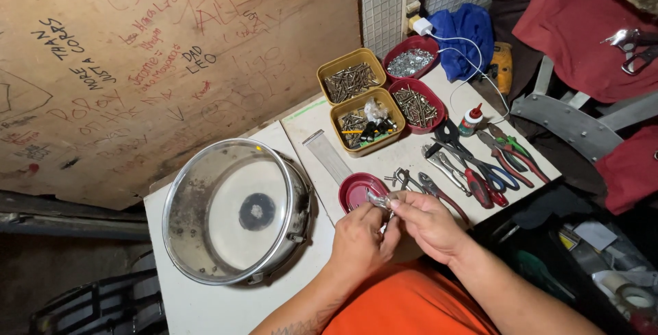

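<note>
My left hand (358, 239) and my right hand (428, 222) meet at the table's near edge, both pinching one small shiny metal part (379, 200) between the fingertips. Just behind the part lies a small red dish (354, 189). To the left, a snare drum (233, 210) with a chrome rim and a clear head rests flat on the white table (205, 304). What kind of part the metal piece is cannot be made out.
Two yellow trays (349, 78) and two red trays (415, 105) hold screws and small hardware. Several pliers and cutters (480, 170) lie at the right. A metal strip (327, 155), a small glue bottle (470, 119) and a blue cloth (466, 37) are nearby.
</note>
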